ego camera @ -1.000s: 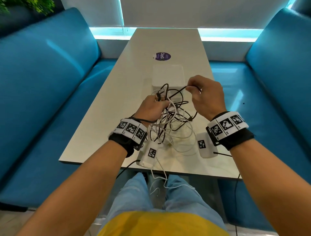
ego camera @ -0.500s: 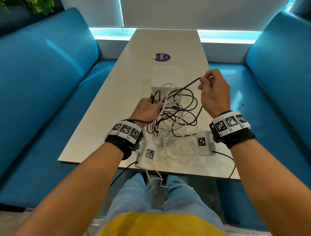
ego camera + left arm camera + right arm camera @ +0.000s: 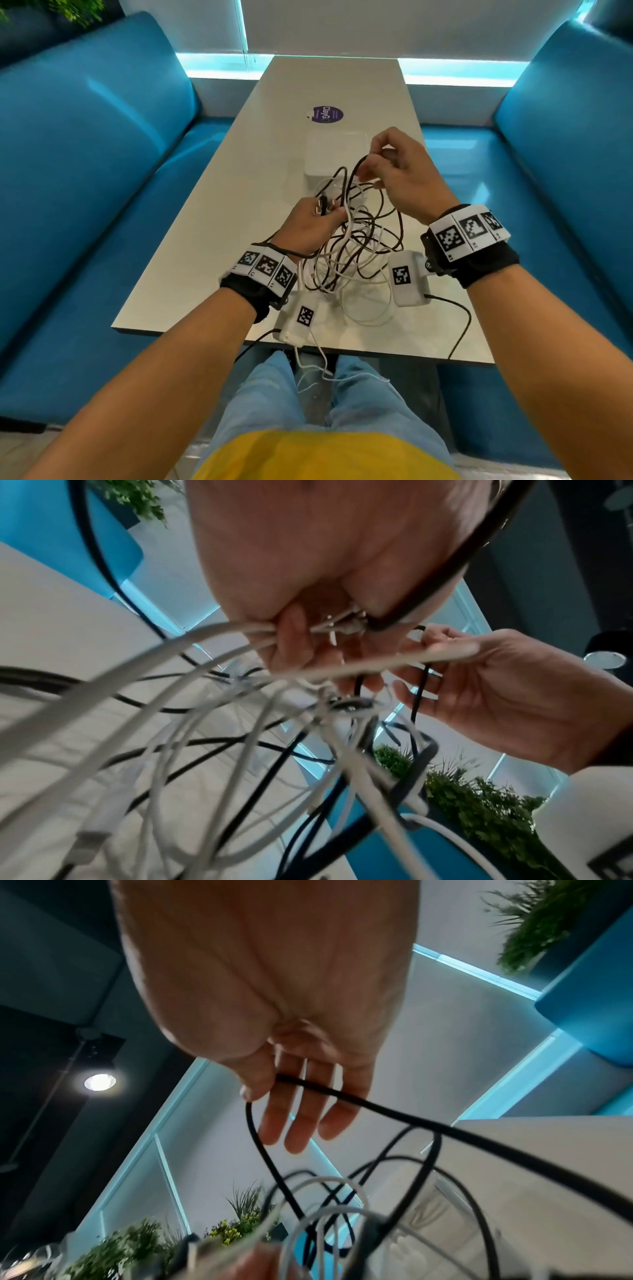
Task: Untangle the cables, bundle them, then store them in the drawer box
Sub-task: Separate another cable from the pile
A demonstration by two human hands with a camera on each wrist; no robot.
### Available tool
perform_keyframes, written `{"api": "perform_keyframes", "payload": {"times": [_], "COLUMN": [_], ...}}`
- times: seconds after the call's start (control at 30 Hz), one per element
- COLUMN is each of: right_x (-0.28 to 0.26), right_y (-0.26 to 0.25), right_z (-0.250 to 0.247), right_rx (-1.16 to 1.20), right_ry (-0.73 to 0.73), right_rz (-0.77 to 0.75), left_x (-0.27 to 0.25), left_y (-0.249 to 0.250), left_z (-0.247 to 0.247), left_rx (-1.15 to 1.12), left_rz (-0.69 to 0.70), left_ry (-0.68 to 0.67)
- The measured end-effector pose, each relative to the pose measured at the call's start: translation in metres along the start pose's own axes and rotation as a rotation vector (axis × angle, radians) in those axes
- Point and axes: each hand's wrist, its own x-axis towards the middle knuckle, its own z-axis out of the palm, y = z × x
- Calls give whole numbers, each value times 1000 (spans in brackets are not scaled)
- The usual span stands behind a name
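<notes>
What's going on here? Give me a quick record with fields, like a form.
setting: table between blue benches
left hand: grips a bunch of cable ends, white and black
right hand: pinches a loop of the black cable, raised above the tangle
tangle: black and white cables still knotted, hanging to the table
box: white, behind the hands, holding no cables yet
stage: untangling

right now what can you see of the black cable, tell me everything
The black cable is thin, round and matte, looks rubber-coated, and runs in several loose loops tangled with white cables above the table. The right hand pinches one strand between thumb and forefinger, lifted. The left hand grips another stretch along with the white cables' plug ends. Its own ends cannot be traced.
</notes>
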Motion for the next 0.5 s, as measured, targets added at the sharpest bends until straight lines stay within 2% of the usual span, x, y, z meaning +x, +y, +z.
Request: {"api": "perform_keyframes", "payload": {"times": [0.07, 0.13, 0.23, 0.3, 0.37, 0.43, 0.5], "right_x": [0, -4, -17, -30, -38, -40, -36], "right_y": [5, 11, 23, 29, 38, 43, 44], "right_z": [-2, -7, -11, -8, -2, 0, -5], "right_rx": [-32, -283, -663, -801, -930, -950, -832], "right_ry": [47, 37, -139, -306, -397, -390, -325], "right_rz": [12, -47, -149, -132, -148, -173, -169], "left_x": [1, 2, 5, 6, 8, 8, 10], "left_y": [-1, -4, -8, -8, -9, -9, -13], "left_z": [-1, -2, -2, -2, -1, 0, -1], "left_rx": [64, 94, 56, 27, 3, -15, 13], "left_rz": [-29, -23, -14, -20, -23, -8, 14], "left_ry": [-45, -13, 27, 27, 18, -13, -28]}}
